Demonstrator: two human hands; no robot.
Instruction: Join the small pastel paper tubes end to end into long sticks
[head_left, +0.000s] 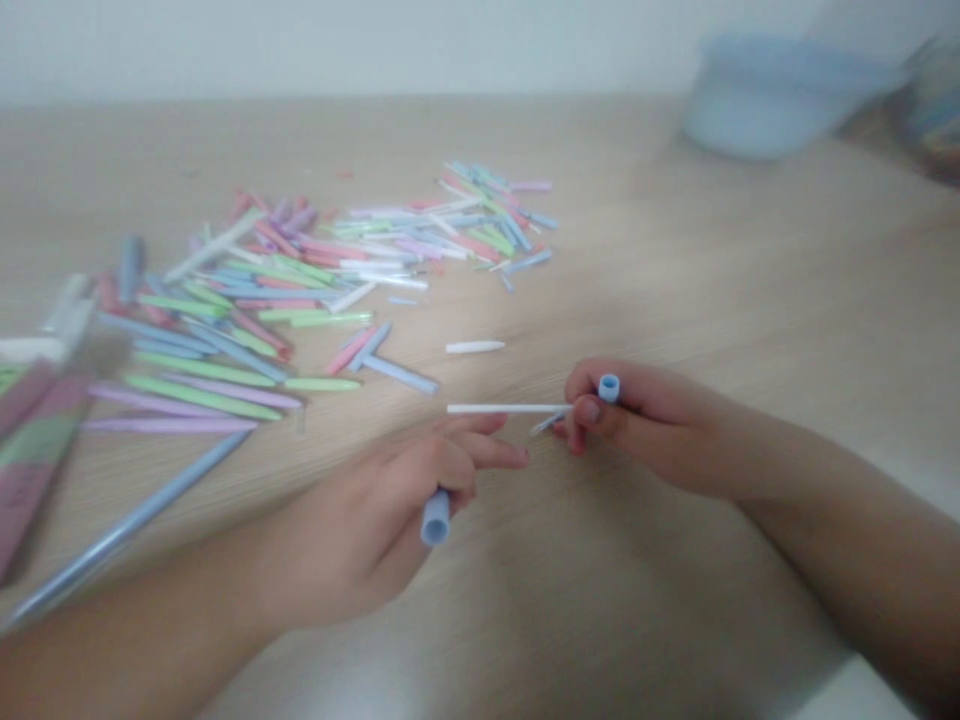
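No text, label, brand, number or sign can be read anywhere: not on the pastel tubes (375,260), nor the blurred pale blue container (757,100) at far right.

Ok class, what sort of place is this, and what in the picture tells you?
Probably an indoor work table for small handwork, at home or in a small workshop. The signs are the wood-grain tabletop, the scattered heap of pastel plastic sticks on it, and a blurred pale blue tub near a plain wall.

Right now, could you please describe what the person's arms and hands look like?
The left hand and right hand are bare, without gloves, and both forearms show no sleeve. No ring, watch or bracelet is visible on the fingers or wrists, though blur hides detail.
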